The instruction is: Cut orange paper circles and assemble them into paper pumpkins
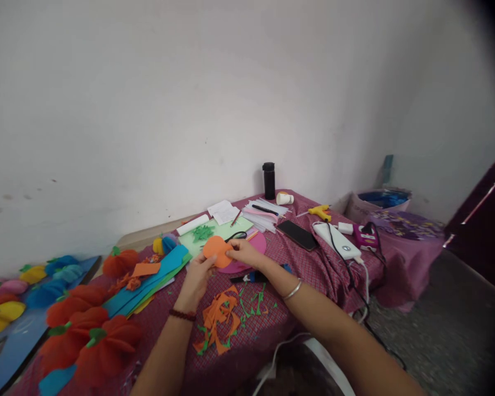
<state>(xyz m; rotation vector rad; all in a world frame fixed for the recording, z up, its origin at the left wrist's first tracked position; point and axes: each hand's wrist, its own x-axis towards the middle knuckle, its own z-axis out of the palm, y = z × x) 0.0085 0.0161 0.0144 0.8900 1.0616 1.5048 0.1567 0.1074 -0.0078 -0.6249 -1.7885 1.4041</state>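
Note:
Orange paper circles point(215, 247) are held up over the middle of the table, overlapping each other. My left hand point(198, 278) pinches their lower left edge. At the right edge, the fingers of my right hand point(246, 253) are closed on the same paper. Just behind sits a black looped handle point(236, 236), probably of scissors, partly hidden. A magenta disc point(258, 242) lies beneath my right hand. Nearer me are orange paper scraps point(223, 313) and green snippets point(253, 303). A pile of small green pieces point(203, 233) rests on a pale green sheet point(185, 240).
Orange paper pumpkins point(107, 349) and blue sheets point(146, 283) are on the left. To the right lie a phone point(297, 235), a yellow glue gun point(320, 212), a white power strip point(337, 240) and trailing cables. A black bottle point(269, 181) stands by the wall.

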